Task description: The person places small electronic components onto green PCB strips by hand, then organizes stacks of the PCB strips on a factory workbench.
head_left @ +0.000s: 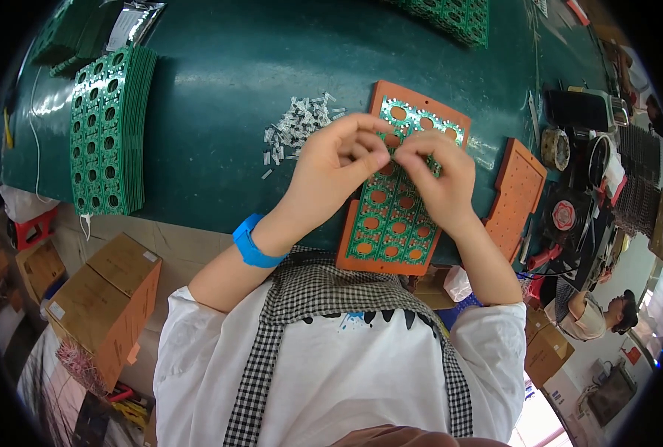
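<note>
A green circuit board panel [400, 216] with rows of round holes lies in an orange-brown tray [382, 266] at the table's near edge. Over the upper part of the panel, my left hand [350, 153] and my right hand [439, 167] come together, fingertips almost touching. Both hands are closed in a pinch; whatever sits between the fingertips is too small to make out. Left of the tray, beside my left hand, is a loose pile of small clear-and-white parts [301, 123]. A blue band [251, 242] circles my left wrist.
A tall stack of green panels [112, 134] stands at the left, with another stack [454, 18] at the far edge. A second orange-brown plate [515, 197] lies right of my right arm, near a tape roll [555, 147] and tools. Cardboard boxes [104, 298] stand below left. Another person [595, 313] is at the right.
</note>
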Tool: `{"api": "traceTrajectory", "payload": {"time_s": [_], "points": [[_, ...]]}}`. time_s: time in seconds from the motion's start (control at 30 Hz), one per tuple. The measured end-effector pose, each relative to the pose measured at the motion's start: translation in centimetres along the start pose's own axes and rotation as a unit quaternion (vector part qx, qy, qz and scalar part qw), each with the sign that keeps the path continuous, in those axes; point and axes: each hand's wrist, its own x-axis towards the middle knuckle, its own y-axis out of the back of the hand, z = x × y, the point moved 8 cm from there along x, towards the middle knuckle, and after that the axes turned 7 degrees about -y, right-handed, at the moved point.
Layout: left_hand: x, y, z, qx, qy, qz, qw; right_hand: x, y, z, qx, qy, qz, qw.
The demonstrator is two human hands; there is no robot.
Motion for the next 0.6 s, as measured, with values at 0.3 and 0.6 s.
{"api": "traceTrajectory", "payload": {"time_s": [0.3, 0.6], "points": [[1.0, 2.5, 5.2, 0.682, -0.22, 0.131, 0.685, 2.4, 0.1, 1.9, -0.118, -0.037, -0.038, 0.992], [0.3, 2.2, 6.5, 0.573, -0.278, 0.126, 0.761, 2.1, -0.3, 1.9, -0.161, -0.013, -0.023, 0.987]]}}
